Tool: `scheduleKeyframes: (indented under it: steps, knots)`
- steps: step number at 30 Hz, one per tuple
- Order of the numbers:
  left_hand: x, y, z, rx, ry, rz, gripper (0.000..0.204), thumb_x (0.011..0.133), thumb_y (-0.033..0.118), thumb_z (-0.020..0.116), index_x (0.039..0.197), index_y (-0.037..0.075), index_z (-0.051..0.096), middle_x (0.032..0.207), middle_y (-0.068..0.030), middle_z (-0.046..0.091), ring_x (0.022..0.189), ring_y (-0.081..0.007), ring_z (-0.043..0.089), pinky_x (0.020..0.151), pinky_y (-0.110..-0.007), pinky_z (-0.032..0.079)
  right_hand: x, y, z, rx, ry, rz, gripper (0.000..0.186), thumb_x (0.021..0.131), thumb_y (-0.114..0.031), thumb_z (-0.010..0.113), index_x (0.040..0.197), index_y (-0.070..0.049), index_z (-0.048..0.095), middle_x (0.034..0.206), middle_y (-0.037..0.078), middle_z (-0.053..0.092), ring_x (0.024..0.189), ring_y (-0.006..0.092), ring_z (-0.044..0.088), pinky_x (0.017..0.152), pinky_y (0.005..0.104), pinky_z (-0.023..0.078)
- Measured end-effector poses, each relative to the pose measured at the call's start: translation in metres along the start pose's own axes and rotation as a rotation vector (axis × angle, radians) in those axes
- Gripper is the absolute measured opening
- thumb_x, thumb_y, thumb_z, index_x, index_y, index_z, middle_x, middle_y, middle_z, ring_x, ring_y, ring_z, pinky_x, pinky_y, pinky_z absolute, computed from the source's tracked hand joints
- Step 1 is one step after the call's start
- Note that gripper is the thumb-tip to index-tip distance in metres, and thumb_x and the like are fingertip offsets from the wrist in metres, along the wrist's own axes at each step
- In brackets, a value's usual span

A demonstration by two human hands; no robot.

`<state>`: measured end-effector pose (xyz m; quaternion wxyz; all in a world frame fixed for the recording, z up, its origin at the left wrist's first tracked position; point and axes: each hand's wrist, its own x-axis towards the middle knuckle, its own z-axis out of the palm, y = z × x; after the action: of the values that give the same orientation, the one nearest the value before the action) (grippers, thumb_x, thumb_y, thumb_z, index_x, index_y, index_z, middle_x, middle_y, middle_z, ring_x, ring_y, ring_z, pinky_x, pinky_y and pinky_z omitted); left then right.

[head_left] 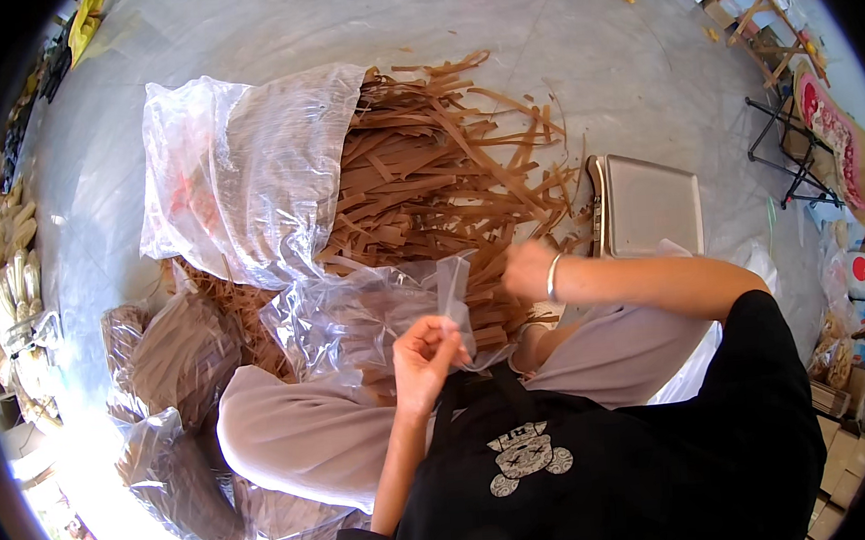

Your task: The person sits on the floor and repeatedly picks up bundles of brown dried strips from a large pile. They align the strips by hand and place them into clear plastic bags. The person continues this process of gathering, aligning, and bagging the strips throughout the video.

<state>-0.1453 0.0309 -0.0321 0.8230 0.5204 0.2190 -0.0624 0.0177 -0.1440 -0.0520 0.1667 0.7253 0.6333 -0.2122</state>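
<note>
My left hand [426, 359] pinches the edge of a clear plastic bag [355, 310] that lies across my lap and the near side of the heap. To its right, my right hand [531, 271], with a silver bangle at the wrist, hovers over the brown strips; its fingers are smeared and I cannot tell what they hold. The loose flat brown strips [416, 171] spill rightward out of a large clear plastic sack [254, 162] lying on its side. Right of the strips rests a shallow light-coloured metal tray [654, 204].
Several filled clear bags of brown strips [183, 358] are piled at my left knee. A folding stool with a black frame [791, 160] stands far right, with boxes [843, 472] near the right edge. Pale bundles [23, 289] line the left edge. Grey concrete floor [579, 69] surrounds the heap.
</note>
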Motion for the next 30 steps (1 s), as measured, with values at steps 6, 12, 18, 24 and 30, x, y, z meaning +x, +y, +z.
scheduleKeyframes:
  steps: [6, 12, 18, 24, 30]
  knots:
    - [0.005, -0.002, -0.005, 0.107, -0.127, -0.125, 0.013, 0.086, 0.005, 0.057, 0.074, 0.000, 0.058, 0.065, -0.0068, 0.062, 0.057, -0.0125, 0.060, 0.053, -0.023, 0.046, 0.051, 0.003, 0.010, 0.391, 0.289, -0.096, 0.012, 0.077, -0.018, 0.056, 0.076, -0.011, 0.066, 0.076, 0.009, 0.065, 0.077, 0.0268, 0.062, 0.060, 0.0375, 0.051]
    - [0.021, -0.008, -0.016, 0.037, -0.121, -0.186, 0.029, 0.087, 0.009, 0.057, 0.059, 0.000, 0.058, 0.056, -0.0033, 0.059, 0.051, -0.0078, 0.056, 0.050, -0.020, 0.042, 0.101, 0.113, 0.090, 0.483, 0.087, 0.412, 0.015, 0.079, -0.014, 0.059, 0.091, -0.005, 0.064, 0.092, 0.014, 0.064, 0.088, 0.0307, 0.061, 0.075, 0.0400, 0.050]
    - [0.029, -0.008, -0.018, 0.074, -0.101, -0.199, 0.031, 0.087, 0.009, 0.058, 0.057, 0.000, 0.056, 0.054, -0.0050, 0.058, 0.049, -0.0085, 0.054, 0.049, -0.022, 0.041, 0.146, 0.087, 0.149, 0.609, 0.185, 0.561, 0.041, 0.079, -0.006, 0.058, 0.119, -0.003, 0.048, 0.106, 0.021, 0.058, 0.099, 0.0338, 0.056, 0.084, 0.0393, 0.047]
    - [0.043, -0.012, -0.016, -0.011, -0.090, -0.240, 0.030, 0.087, 0.010, 0.057, 0.059, 0.001, 0.057, 0.056, -0.0058, 0.059, 0.050, -0.0091, 0.054, 0.049, -0.022, 0.042, 0.125, 0.124, 0.149, 0.592, 0.409, 0.440, 0.035, 0.075, -0.004, 0.058, 0.109, -0.004, 0.050, 0.098, 0.017, 0.058, 0.098, 0.0320, 0.056, 0.082, 0.0396, 0.047]
    - [0.055, -0.013, -0.012, -0.026, -0.095, -0.260, 0.031, 0.088, 0.011, 0.057, 0.058, 0.001, 0.057, 0.056, -0.0061, 0.059, 0.050, -0.0092, 0.054, 0.050, -0.022, 0.041, 0.084, 0.173, 0.171, 0.686, 0.165, 0.782, 0.029, 0.080, -0.010, 0.059, 0.107, -0.004, 0.048, 0.097, 0.017, 0.057, 0.091, 0.0357, 0.057, 0.076, 0.0412, 0.049]
